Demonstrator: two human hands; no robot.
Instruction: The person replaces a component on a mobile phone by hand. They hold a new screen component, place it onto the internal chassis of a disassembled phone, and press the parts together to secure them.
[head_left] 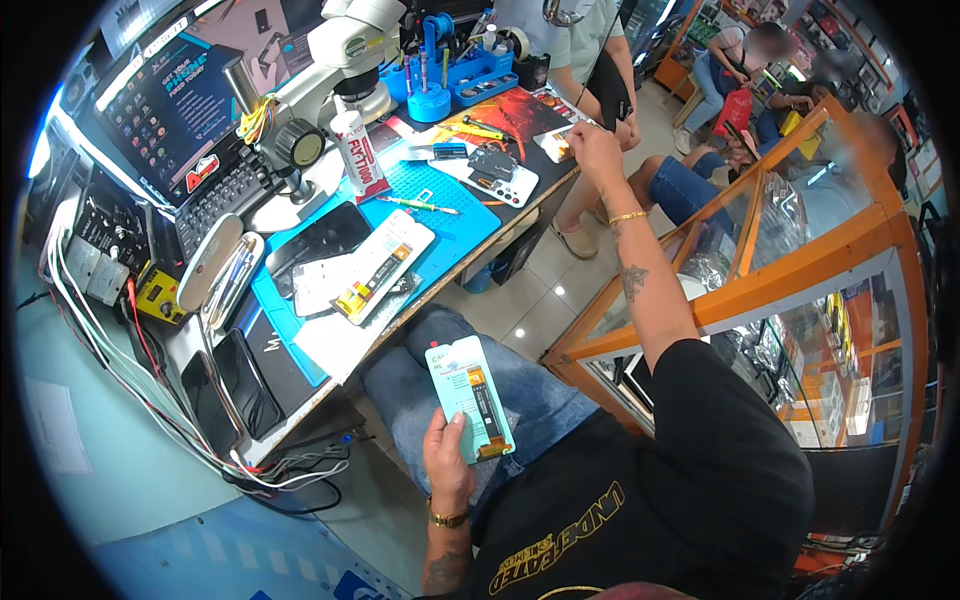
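Observation:
In my left hand (447,455), held over my lap, is a phone battery in a pale green package (468,385), the thumb lying on its front. My right arm stretches out to the far right corner of the bench, where my right hand (597,152) has its fingers closed beside a small white and yellow item (556,145). What those fingers hold, if anything, is hidden. Another packaged battery (382,265) lies on the near edge of the blue work mat (455,240). Behind it rests a dark phone screen (325,240). A white phone with its back camera part exposed (510,183) lies farther right.
A microscope (355,45), a laptop (165,110) and a white glue tube (358,150) stand at the back. Two dark phones (247,383) and cables (130,385) lie at left. A glass display case (760,300) is at my right; several people (600,60) are beyond the bench.

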